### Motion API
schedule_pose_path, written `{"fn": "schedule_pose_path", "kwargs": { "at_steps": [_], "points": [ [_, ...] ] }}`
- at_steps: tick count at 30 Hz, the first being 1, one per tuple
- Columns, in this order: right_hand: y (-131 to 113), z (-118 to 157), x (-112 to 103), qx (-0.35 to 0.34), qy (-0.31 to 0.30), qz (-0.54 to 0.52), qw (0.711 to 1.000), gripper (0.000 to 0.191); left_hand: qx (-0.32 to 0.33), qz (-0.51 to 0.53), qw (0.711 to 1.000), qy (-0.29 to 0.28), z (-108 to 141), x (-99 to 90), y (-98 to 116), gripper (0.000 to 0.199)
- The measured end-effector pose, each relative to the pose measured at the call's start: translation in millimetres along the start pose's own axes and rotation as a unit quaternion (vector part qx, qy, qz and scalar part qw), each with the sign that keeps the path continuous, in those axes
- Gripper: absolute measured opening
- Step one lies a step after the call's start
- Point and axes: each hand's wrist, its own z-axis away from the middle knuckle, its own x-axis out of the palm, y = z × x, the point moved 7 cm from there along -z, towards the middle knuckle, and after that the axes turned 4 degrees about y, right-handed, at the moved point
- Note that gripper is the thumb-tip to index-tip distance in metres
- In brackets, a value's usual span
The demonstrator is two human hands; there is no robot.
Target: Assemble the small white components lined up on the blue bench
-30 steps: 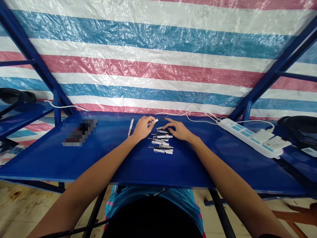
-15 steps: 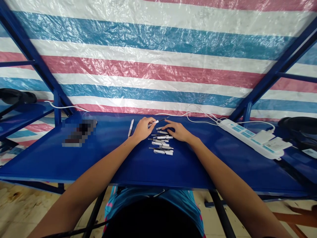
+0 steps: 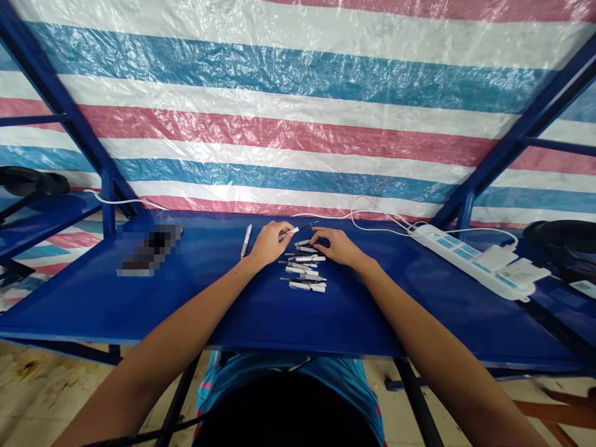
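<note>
Tbh nothing legible here, folks. We checked the pile of white pen-like parts [image 3: 302, 270] first: no readable marks at this res. Approx 3 o'clock from it, the white power strip [image 3: 465, 261] has small blue-green markings and the white adapter [image 3: 524, 271] on it has some print, but both are too tiny for us. Same for the white label [image 3: 582, 288] further out. At 9 o'clock, the dark object [image 3: 149, 250] is pixelated, so no info.

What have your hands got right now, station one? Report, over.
Left hand pinching white pen part. Right hand open, next to pile of pen parts. Loose white pen left of left hand.
</note>
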Motion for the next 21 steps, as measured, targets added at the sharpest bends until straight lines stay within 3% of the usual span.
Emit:
{"fn": "schedule_pose_path", "kwargs": {
  "at_steps": [21],
  "points": [
    [15.8, 0.6, -5.0, 0.034, -0.025, 0.051, 0.998, 0.01, -0.01, -0.007, 1.0, -0.015, 0.1, 3.1, -0.5, 0.015]
  ]
}}
